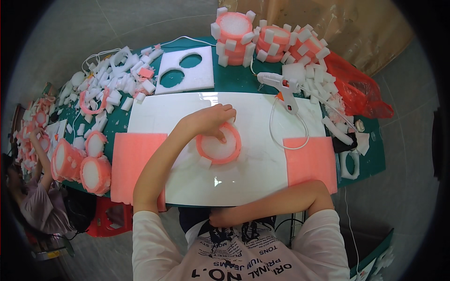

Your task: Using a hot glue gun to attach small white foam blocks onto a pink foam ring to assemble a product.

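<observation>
On the glossy white board [258, 178] stands a round foam piece [218, 147], a white disc inside a pink foam rim. A small white foam block [205, 162] shows at its near left side. My left hand [211, 121] reaches over it from the left and grips its far rim, thumb inside on the white disc and fingers over the outer side. My right hand [222, 218] lies by my lap below the board's near edge, away from the foam. Its fingers are hidden, so whether it is open or closed cannot be made out.
Pink foam sheets [136, 161] [310, 161] flank the board. A white glue gun [283, 89] lies at its far right, its cable looped. Foam drums with white blocks [234, 40] stand behind. Foam scraps [110, 77] heap at left, a red bag [358, 86] right. Another person [44, 201] works far left.
</observation>
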### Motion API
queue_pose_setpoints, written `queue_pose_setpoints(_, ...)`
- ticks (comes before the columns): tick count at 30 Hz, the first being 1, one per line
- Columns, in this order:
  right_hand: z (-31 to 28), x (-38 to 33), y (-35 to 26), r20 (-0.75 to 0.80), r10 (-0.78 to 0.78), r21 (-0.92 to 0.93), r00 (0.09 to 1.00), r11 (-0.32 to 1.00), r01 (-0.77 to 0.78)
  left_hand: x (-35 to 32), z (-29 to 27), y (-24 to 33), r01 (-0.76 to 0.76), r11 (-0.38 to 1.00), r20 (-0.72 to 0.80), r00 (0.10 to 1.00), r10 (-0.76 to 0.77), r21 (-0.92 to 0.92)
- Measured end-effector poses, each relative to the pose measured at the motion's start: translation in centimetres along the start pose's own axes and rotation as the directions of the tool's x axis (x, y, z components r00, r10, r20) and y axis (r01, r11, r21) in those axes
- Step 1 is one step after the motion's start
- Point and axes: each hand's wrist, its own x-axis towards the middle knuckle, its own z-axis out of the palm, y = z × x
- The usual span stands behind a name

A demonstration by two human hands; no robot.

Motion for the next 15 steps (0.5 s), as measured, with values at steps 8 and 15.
queue_pose_setpoints(8,0.1,0.1,0.0,0.005,-0.009,-0.020,1.000,1.000,0.010,-0.1,0.1,0.0,0.034,0.999,0.003,0.999,-0.034,-0.023)
queue_pose_setpoints(15,-1.4,-0.7,-0.2,0.004,0.031,-0.042,1.000,0.999,-0.031,0.0,0.3,-0.3,0.033,0.999,0.004,0.999,-0.033,0.016)
